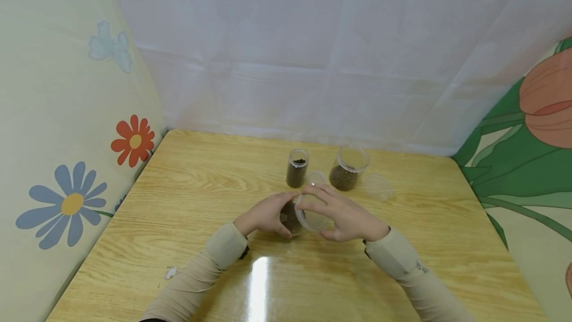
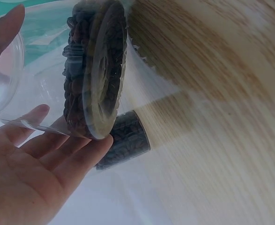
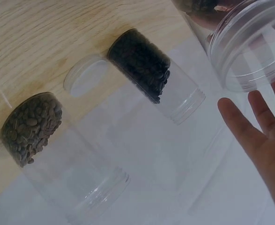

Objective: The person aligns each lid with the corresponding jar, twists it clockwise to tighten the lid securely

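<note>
My left hand (image 1: 268, 215) holds a clear plastic jar (image 2: 46, 86) by its side, thumb and fingers around it. Dark beans (image 2: 74, 70) lie at the jar's bottom, and in the head view the jar is tilted with its top toward the right. Around the clear lid (image 1: 314, 217) at that end curve the fingers and thumb of my right hand (image 1: 348, 215). Fingertips touch the ridged rim (image 3: 240, 79) in the right wrist view. The left wrist view shows only the edge of a fingertip near this top.
Behind my hands stand a narrow open jar (image 1: 296, 170) of dark beans and a wider open jar (image 1: 346, 175) of brown beans. One small clear lid (image 1: 316, 178) lies between them; a larger clear lid (image 1: 377, 187) lies right. White cloth (image 1: 286, 63) hangs behind the table (image 1: 201, 178).
</note>
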The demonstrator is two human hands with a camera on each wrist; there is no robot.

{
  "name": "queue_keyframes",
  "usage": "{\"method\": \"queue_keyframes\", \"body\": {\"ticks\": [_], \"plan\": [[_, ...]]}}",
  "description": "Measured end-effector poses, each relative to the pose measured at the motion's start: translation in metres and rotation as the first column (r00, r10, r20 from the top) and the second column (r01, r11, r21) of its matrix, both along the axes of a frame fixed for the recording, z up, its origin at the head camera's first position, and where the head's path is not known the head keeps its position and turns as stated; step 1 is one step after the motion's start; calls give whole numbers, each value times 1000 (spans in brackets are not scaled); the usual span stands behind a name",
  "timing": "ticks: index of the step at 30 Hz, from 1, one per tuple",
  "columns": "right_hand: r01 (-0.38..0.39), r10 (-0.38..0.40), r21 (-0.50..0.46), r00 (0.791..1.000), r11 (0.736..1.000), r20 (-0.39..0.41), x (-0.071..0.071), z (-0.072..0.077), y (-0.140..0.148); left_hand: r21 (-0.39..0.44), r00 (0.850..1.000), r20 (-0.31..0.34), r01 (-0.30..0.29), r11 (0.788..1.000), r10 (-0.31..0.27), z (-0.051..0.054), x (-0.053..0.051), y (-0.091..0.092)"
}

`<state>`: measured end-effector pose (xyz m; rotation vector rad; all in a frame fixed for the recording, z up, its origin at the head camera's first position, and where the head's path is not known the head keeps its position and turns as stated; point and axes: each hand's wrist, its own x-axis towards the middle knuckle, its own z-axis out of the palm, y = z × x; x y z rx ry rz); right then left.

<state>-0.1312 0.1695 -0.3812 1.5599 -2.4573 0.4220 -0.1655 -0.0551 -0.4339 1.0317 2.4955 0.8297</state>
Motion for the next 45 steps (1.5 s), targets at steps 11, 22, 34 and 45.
{"method": "queue_keyframes", "body": {"ticks": [11,22,34,45], "plan": [[-4,5,-12,999,1000,47,-2,-3,0,1,1000,0,-4,1000,4,1,0,1],[97,-96,-3,989,995,117,2,2,-3,12,1000,-13,4,1000,-3,0,0,1],[170,-173,29,974,985,146,6,1,-2,3,1000,3,5,1000,-5,1,1,0],[46,-47,36,998,998,49,2,1,2,17,1000,-1,9,1000,-9,-2,0,0]]}}
